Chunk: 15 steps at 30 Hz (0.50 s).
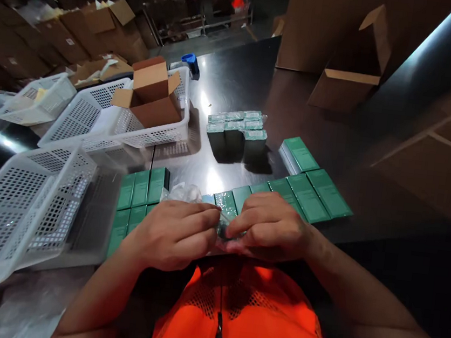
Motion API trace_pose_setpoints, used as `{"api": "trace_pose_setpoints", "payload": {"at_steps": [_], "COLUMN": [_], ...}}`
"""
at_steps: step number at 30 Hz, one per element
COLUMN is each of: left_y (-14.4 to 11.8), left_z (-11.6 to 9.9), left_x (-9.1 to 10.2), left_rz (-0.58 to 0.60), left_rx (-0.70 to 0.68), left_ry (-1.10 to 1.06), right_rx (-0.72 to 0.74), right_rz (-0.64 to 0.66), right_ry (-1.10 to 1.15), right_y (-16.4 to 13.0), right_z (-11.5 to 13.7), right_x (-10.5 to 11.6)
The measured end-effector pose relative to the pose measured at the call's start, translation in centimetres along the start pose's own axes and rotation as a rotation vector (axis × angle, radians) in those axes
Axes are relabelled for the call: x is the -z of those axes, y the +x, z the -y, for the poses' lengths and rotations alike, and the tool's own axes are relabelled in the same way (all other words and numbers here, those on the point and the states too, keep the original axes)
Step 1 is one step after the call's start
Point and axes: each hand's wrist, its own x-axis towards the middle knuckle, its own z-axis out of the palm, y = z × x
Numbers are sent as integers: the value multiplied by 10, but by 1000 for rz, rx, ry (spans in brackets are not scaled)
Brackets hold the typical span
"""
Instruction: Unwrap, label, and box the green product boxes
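Observation:
My left hand [179, 234] and my right hand [270, 225] meet close in front of my orange vest, fingers curled and pinching. Between them shows a clear plastic wrapper [224, 224]; what it encloses is mostly hidden by my fingers. Crumpled clear plastic [184, 192] lies just behind my left hand. A row of green boxes [307, 197] runs along the table behind and right of my right hand. More green boxes [133, 196] are grouped left of my left hand.
Dark boxes with shiny wrapped tops [236, 124] stand on the metal table [236, 78]. White plastic baskets [21, 205] fill the left; an open cardboard box [156, 98] sits in one. A blue tape dispenser [190, 64] is beyond it. Large cartons [331, 29] stand at the right.

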Motion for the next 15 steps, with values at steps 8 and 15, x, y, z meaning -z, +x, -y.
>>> {"api": "trace_pose_setpoints", "payload": {"at_steps": [8, 15], "left_y": [-3, -23], "left_z": [3, 0], "left_x": [3, -2], "left_rz": [-44, 5], "left_rx": [-15, -8], "left_ry": [216, 299], "right_rx": [-146, -298], "right_rz": [214, 250], "right_ry": [-464, -408], "right_y": [6, -4], "right_z": [4, 6], "right_x": [13, 7]}}
